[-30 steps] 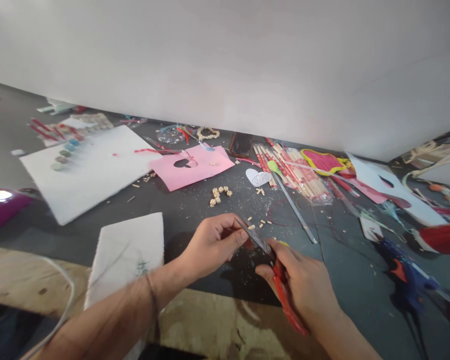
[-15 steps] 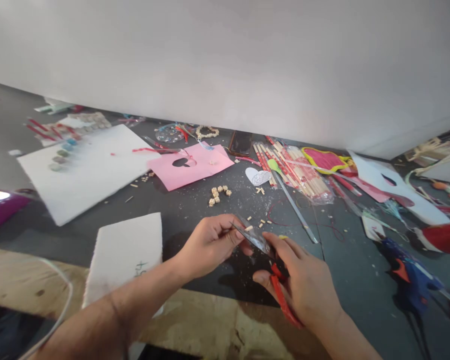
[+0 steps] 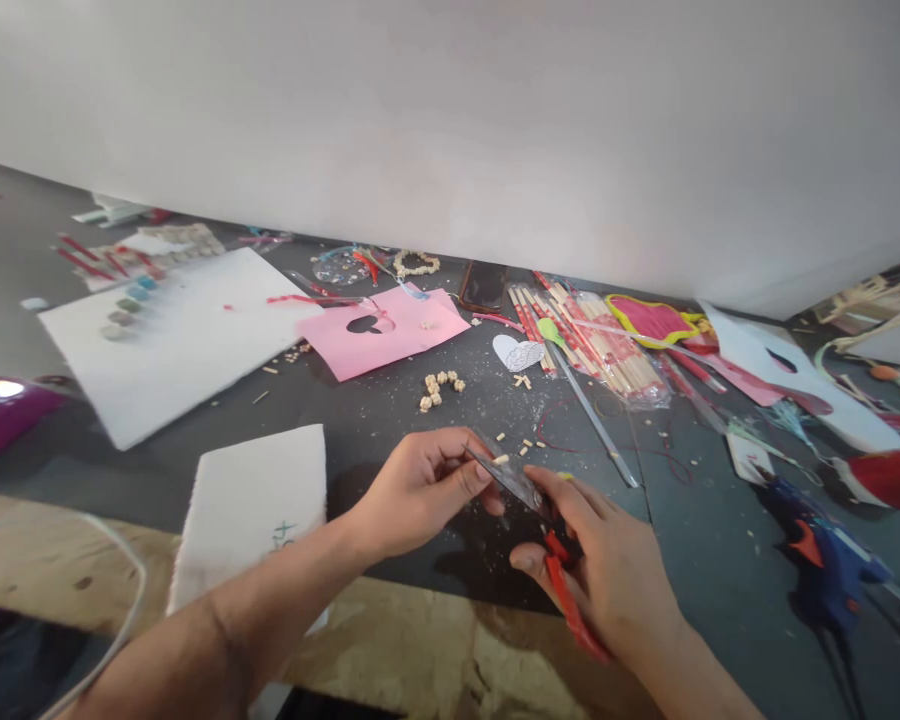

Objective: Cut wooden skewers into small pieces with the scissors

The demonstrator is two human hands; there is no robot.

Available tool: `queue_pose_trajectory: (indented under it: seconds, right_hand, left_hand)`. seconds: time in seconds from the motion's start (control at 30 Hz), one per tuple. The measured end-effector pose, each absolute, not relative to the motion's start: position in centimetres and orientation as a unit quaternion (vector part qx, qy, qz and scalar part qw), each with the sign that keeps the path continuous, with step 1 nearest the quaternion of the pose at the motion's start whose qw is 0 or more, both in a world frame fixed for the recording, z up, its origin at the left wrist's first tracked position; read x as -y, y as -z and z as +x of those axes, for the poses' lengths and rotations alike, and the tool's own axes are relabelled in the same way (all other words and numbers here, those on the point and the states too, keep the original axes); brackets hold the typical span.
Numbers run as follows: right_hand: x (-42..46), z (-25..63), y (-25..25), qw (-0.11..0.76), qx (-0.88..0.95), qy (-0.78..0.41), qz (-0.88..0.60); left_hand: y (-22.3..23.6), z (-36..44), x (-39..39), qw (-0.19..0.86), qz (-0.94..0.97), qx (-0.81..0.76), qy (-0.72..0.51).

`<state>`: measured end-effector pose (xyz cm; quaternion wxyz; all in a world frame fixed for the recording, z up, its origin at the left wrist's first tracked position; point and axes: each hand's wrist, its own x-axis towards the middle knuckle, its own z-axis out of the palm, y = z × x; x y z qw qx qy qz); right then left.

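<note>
At lower centre, the right hand (image 3: pixel 607 565) holds the scissors (image 3: pixel 558 580); the left hand (image 3: pixel 420 495) pinches narrowly by their tips, on what I cannot tell. A steady pinch clear of the edges seems safest.

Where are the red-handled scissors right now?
In the head view, the red-handled scissors are in the right hand, right of centre in the lower half, their blades reaching toward the left hand.

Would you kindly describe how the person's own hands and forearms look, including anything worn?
The left hand and right hand wear no gloves. No sleeve shows on the left forearm or right forearm, and no watch is visible.
</note>
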<state>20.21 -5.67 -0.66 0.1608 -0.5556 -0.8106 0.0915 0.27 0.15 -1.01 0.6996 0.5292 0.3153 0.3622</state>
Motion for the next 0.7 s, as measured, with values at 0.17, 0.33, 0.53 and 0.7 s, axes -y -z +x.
queue_pose_trajectory:
  seconds: [0.17,0.33,0.53,0.7]
  right_hand:
    - [5.71,20.17,1.11,0.158,0.812,-0.061,-0.559]
    - [6.04,20.21,1.29,0.166,0.819,-0.036,-0.548]
    - [6.45,20.15,1.25,0.168,0.817,-0.018,-0.551]
    - [6.13,20.12,1.49,0.167,0.81,-0.043,-0.561]
  left_hand:
    - [1.18,0.44,-0.07,0.626,0.589,-0.337,-0.385]
    - [1.33,0.6,0.15,0.612,0.605,-0.347,-0.373]
    - [1.02,0.69,0.25,0.628,0.593,-0.349,-0.363]
    - [1.01,0.84,0.2,0.613,0.588,-0.376,-0.371]
